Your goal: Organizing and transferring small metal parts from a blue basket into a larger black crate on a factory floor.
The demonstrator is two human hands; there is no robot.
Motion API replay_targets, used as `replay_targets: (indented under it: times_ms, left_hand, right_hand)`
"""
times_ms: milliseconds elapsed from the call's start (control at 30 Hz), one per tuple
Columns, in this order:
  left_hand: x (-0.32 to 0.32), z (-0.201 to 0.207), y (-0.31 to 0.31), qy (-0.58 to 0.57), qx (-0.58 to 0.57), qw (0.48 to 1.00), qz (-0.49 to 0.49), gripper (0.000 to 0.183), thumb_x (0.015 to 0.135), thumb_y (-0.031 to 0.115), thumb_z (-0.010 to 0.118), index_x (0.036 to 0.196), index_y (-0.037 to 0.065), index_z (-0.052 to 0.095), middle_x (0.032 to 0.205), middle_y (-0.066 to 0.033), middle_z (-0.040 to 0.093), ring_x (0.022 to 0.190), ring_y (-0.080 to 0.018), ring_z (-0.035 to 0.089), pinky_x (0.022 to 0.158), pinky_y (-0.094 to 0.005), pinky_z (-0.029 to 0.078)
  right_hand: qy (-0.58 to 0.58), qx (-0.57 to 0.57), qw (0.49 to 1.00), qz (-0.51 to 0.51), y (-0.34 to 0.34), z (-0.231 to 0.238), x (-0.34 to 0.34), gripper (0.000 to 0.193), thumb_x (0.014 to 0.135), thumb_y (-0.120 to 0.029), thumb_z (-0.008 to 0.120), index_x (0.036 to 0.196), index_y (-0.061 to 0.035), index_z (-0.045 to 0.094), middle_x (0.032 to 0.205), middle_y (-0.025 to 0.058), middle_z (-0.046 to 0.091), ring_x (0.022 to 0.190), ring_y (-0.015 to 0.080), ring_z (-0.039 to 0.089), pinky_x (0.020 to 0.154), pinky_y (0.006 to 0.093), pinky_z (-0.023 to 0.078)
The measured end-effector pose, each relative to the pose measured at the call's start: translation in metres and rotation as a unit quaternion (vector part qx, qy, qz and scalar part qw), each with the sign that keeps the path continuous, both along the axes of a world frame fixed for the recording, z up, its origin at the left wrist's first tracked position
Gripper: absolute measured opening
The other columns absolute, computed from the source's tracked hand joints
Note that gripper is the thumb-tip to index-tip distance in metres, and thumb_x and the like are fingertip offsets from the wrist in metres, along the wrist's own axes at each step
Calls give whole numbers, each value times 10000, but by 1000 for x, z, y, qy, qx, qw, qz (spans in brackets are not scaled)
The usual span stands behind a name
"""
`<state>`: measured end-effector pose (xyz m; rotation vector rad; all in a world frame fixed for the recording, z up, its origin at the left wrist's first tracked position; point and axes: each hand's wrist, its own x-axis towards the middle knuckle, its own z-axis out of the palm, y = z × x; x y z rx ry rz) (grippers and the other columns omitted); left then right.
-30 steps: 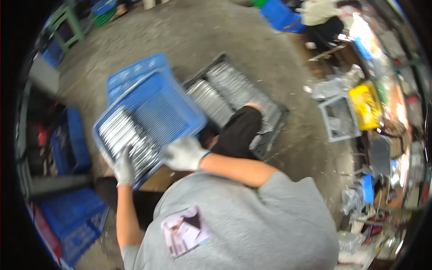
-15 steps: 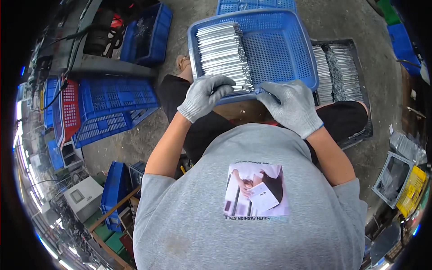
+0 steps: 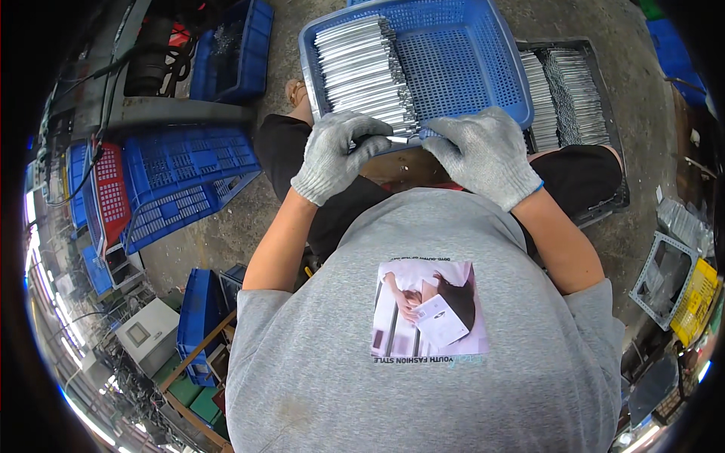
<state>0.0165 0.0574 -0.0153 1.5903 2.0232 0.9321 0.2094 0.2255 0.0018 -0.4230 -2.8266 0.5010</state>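
A blue plastic basket sits in front of me, with a stack of thin silver metal rods lying side by side along its left part. My left hand, in a grey knitted glove, is closed at the basket's near rim. A short silver rod end sticks out from its thumb and fingertips. My right hand, gloved alike, is closed just to the right at the same rim. Its fingertips are turned toward the left hand, and whatever they grip is hidden.
A dark crate of more metal rods stands on the floor beyond my right knee. Blue crates and a red basket lie at the left, near a machine frame. A yellow basket is at the far right.
The whole view has shifted slightly, with the basket now higher in the picture. Both hands remain at its near rim, the left still with a rod end at its fingertips.
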Motion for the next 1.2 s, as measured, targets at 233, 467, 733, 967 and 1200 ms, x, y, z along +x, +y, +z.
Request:
replay_targets:
  times_ms: [233,467,733,967,1200]
  left_hand:
    - [17,3,0,59,42,994,77,169,770,172,818,918,103,773,819,-8,728,729,-190,639,777,-331,477]
    - [16,4,2,132,97,986,36,196,735,157,831,912,93,774,820,-16,729,725,-202,636,764,-331,477]
    - [19,0,-1,111,79,989,58,218,716,136,834,919,81,779,828,-32,733,726,-212,639,769,-332,476]
    - [18,2,0,127,98,986,35,220,714,119,828,927,88,783,837,-29,737,752,-214,646,790,-336,473]
    - [19,-12,-2,99,85,990,61,216,726,113,824,938,90,788,861,-27,746,789,-214,658,811,-336,482]
  right_hand:
    - [-88,-106,990,-2,-3,11,0,174,888,-224,709,922,-84,805,694,39,750,489,169,625,502,269,474]
    - [7,-67,998,-10,3,-1,0,231,918,-290,669,772,-133,755,551,14,651,394,150,537,397,270,412]
    - [-90,-92,992,18,-1,11,2,168,899,-229,708,921,-104,817,680,50,743,449,153,594,450,272,446]
    - [-97,-112,989,-10,3,17,-1,175,907,-227,705,949,-103,821,724,56,759,494,158,621,486,277,466]
    - [-128,-143,981,5,0,13,1,165,910,-202,705,964,-97,820,771,67,772,531,163,639,521,284,485]
